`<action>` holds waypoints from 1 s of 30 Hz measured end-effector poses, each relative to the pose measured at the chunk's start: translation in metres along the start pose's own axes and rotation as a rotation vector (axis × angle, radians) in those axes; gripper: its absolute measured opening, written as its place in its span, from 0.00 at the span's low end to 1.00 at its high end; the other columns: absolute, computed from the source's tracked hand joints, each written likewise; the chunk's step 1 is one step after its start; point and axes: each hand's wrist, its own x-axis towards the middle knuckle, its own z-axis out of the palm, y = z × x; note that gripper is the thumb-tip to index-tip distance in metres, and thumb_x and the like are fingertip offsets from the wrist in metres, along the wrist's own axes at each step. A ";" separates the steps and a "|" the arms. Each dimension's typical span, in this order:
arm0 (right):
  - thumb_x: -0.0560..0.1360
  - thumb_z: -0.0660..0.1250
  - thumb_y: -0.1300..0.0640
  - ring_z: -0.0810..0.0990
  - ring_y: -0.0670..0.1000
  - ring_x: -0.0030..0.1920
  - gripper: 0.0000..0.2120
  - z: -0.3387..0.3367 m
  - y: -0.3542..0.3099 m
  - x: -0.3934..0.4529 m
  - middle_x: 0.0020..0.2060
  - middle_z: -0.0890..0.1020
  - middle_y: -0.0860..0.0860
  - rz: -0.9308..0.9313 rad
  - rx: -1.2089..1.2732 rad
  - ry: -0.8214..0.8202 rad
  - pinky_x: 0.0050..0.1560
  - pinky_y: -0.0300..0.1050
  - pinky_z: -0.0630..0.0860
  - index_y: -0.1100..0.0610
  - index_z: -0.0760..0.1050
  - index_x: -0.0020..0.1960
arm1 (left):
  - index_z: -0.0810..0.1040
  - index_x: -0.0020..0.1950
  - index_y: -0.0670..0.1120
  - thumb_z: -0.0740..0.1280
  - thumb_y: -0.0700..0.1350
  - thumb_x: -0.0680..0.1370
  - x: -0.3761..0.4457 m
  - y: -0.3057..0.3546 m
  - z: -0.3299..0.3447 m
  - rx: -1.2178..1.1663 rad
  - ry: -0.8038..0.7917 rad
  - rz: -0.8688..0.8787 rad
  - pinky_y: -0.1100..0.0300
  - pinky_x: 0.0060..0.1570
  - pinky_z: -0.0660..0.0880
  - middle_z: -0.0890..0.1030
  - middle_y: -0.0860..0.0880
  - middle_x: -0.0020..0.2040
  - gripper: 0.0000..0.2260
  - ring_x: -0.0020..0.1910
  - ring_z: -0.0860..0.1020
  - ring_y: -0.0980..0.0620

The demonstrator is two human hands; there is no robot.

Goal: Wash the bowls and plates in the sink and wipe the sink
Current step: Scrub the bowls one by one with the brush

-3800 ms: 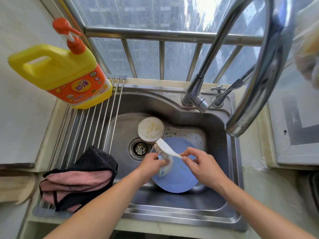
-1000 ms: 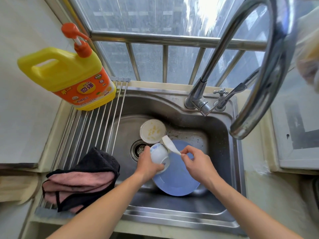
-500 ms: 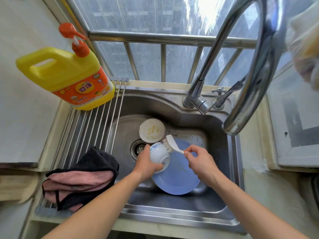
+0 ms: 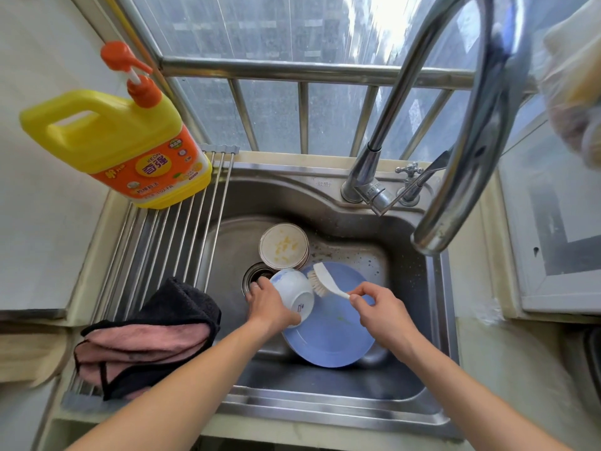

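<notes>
My left hand (image 4: pixel 268 304) grips the white bowl (image 4: pixel 292 296) tipped over the sink (image 4: pixel 325 405) while my right hand (image 4: pixel 379 309) pinches the dish brush (image 4: pixel 325 283) against it, so I judge washing barely begun: blue plate (image 4: pixel 328 336), soiled bowl stack (image 4: pixel 283 246) and sink-wiping remain.

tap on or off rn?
Off, as far as visible: no water falls from the curved chrome faucet spout into the steel sink. The lever's position cannot be read.

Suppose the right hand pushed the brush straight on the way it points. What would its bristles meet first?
Probably the white bowl in the left hand; the right hand aims the brush at its side, seemingly already touching.
</notes>
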 end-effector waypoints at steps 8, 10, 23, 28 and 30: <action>0.81 0.63 0.50 0.64 0.47 0.24 0.07 0.009 -0.010 -0.007 0.23 0.72 0.47 -0.099 0.052 -0.035 0.27 0.40 0.63 0.46 0.79 0.47 | 0.66 0.62 0.43 0.78 0.45 0.65 0.019 0.034 -0.009 -0.003 -0.011 0.041 0.51 0.51 0.75 0.73 0.43 0.60 0.31 0.59 0.73 0.41; 0.82 0.63 0.50 0.63 0.46 0.23 0.08 0.009 -0.014 -0.008 0.24 0.70 0.47 -0.127 0.092 -0.043 0.26 0.39 0.61 0.46 0.79 0.47 | 0.67 0.61 0.43 0.78 0.45 0.66 0.017 0.030 -0.014 -0.140 -0.008 0.046 0.54 0.46 0.73 0.75 0.45 0.56 0.29 0.54 0.75 0.43; 0.81 0.63 0.51 0.68 0.45 0.23 0.07 0.020 0.006 -0.007 0.24 0.74 0.47 -0.125 -0.158 0.066 0.29 0.45 0.69 0.48 0.77 0.46 | 0.59 0.60 0.50 0.81 0.49 0.64 0.007 -0.023 0.001 -0.430 0.001 -0.063 0.50 0.54 0.77 0.73 0.45 0.60 0.36 0.57 0.76 0.44; 0.82 0.63 0.49 0.65 0.48 0.26 0.07 0.026 -0.002 -0.014 0.23 0.69 0.47 -0.184 0.001 -0.020 0.29 0.43 0.63 0.47 0.79 0.48 | 0.60 0.57 0.50 0.80 0.48 0.64 0.003 -0.017 0.002 -0.300 0.015 0.084 0.54 0.51 0.73 0.70 0.46 0.59 0.33 0.57 0.73 0.45; 0.82 0.63 0.50 0.66 0.46 0.23 0.08 0.020 -0.003 -0.005 0.22 0.71 0.47 -0.108 -0.030 0.070 0.27 0.41 0.64 0.48 0.78 0.46 | 0.60 0.57 0.49 0.78 0.46 0.66 0.001 -0.014 0.004 -0.252 0.008 0.128 0.56 0.52 0.70 0.68 0.46 0.60 0.30 0.58 0.70 0.45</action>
